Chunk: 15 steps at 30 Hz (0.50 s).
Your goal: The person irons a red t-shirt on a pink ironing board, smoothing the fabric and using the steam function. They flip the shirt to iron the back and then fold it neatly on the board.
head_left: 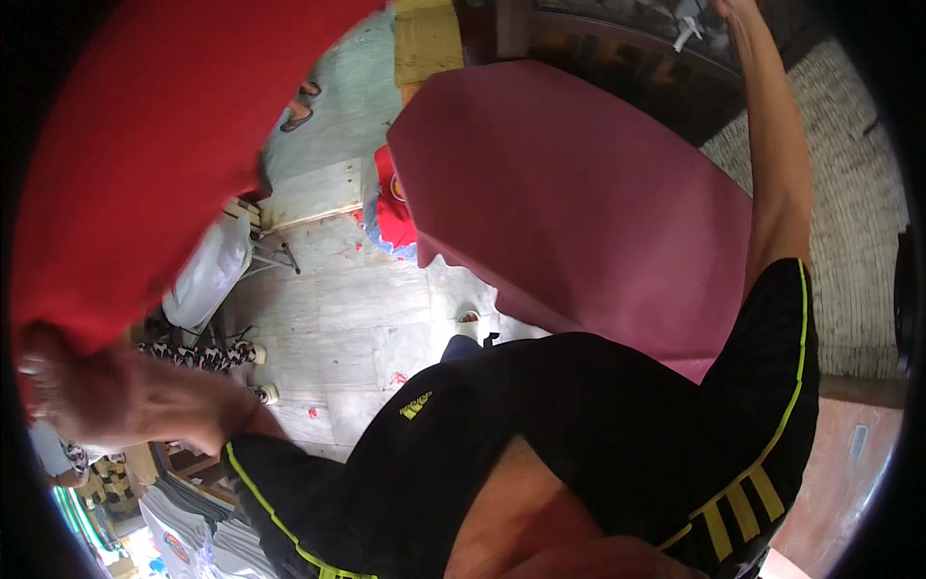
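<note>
A big sheet of red cloth point(183, 125) fills the upper left of the head view and hangs close to me. My left hand point(92, 391) is at its lower edge, closed on the fabric; motion blur hides the separate fingers. Stretched far up on the right is my other arm, and only a sliver of my right hand point(728, 8) shows at the top rim, its fingers cut off. Near it is a small white plastic piece point(687, 31), too small to name. Below and between my arms lies a table covered in smooth maroon material point(569, 183).
Beside the maroon table, red printed fabric point(394, 207) hangs or lies low. A white bag point(207, 270) rests by a folding stand at left. Another person's foot point(299, 118) shows on the tiled floor. Stacked grey garments point(198, 531) are at lower left; a woven mat point(854, 193) is at right.
</note>
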Each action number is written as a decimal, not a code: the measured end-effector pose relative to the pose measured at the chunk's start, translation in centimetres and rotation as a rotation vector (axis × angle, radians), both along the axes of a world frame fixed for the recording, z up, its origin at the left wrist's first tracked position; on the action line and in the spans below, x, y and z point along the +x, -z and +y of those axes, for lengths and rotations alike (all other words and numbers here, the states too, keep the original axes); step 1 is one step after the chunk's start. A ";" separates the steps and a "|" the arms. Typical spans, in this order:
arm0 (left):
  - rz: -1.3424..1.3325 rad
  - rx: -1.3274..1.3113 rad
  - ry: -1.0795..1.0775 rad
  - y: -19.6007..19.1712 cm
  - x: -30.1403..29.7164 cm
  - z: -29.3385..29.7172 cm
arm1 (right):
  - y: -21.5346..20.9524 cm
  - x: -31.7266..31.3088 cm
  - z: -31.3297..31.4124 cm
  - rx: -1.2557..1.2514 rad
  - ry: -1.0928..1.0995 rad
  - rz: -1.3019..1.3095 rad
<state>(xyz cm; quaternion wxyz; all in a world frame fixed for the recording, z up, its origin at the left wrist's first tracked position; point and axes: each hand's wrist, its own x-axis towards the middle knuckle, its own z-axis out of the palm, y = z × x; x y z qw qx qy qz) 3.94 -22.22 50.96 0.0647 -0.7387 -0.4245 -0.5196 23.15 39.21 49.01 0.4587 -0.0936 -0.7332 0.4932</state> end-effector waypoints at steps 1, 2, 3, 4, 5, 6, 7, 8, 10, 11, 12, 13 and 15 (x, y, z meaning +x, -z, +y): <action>-0.002 -0.081 0.090 1.4 3.4 2.3 | 2.5 2.8 1.3 -0.096 -0.004 0.045; -0.014 -0.149 0.178 3.7 5.9 4.9 | 5.7 5.7 3.2 -0.211 0.000 0.075; -0.044 -0.199 0.285 6.8 7.9 7.8 | 9.0 9.0 4.8 -0.314 0.018 0.100; -0.067 -0.245 0.399 10.2 10.6 11.1 | 12.3 13.7 6.8 -0.416 0.052 0.142; -0.090 -0.281 0.476 12.8 13.7 13.6 | 15.4 17.0 8.2 -0.519 0.054 0.196; -0.118 -0.286 0.451 15.6 17.0 15.7 | 18.8 19.4 9.5 -0.623 0.061 0.256; -0.196 -0.282 0.469 19.8 19.8 17.4 | 21.6 20.3 10.1 -0.719 0.086 0.297; -0.213 -0.294 0.464 24.2 21.9 19.2 | 24.3 21.9 10.3 -0.796 0.144 0.342; -0.072 -0.527 0.446 32.7 24.1 21.2 | 28.3 23.1 9.3 -0.912 0.373 0.330; -0.035 -0.530 0.386 35.6 24.8 21.0 | 30.7 22.5 7.6 -0.931 0.356 0.279; -0.005 -0.526 0.339 37.6 26.0 21.1 | 32.7 22.5 6.0 -0.943 0.352 0.223; 0.036 -0.523 0.304 38.4 26.8 21.4 | 34.4 23.4 6.7 -0.943 0.299 0.160; 0.102 -0.537 0.226 39.3 27.9 21.4 | 37.4 23.2 6.8 -0.750 0.315 -0.005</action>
